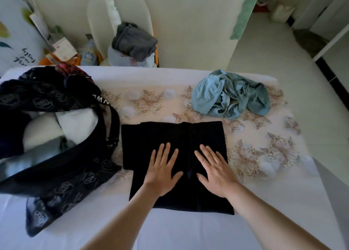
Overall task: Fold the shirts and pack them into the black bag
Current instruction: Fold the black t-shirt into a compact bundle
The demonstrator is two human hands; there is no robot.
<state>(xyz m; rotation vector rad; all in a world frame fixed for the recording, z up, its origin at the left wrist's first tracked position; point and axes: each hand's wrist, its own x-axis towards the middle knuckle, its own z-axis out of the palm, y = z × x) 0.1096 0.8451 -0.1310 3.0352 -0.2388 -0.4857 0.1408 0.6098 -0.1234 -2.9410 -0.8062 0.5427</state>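
Left hand (162,171), right hand (215,171), flat on black shirt (173,136)

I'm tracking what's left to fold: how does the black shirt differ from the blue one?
The black shirt lies flat in a neat rectangle; the blue shirt is a crumpled heap. The left hand and right hand press flat on the black shirt; nothing touches the blue shirt. The black shirt lies beside the black bag; the blue shirt lies farther off, to the right. Both lie on the floral cover, outside the bag.
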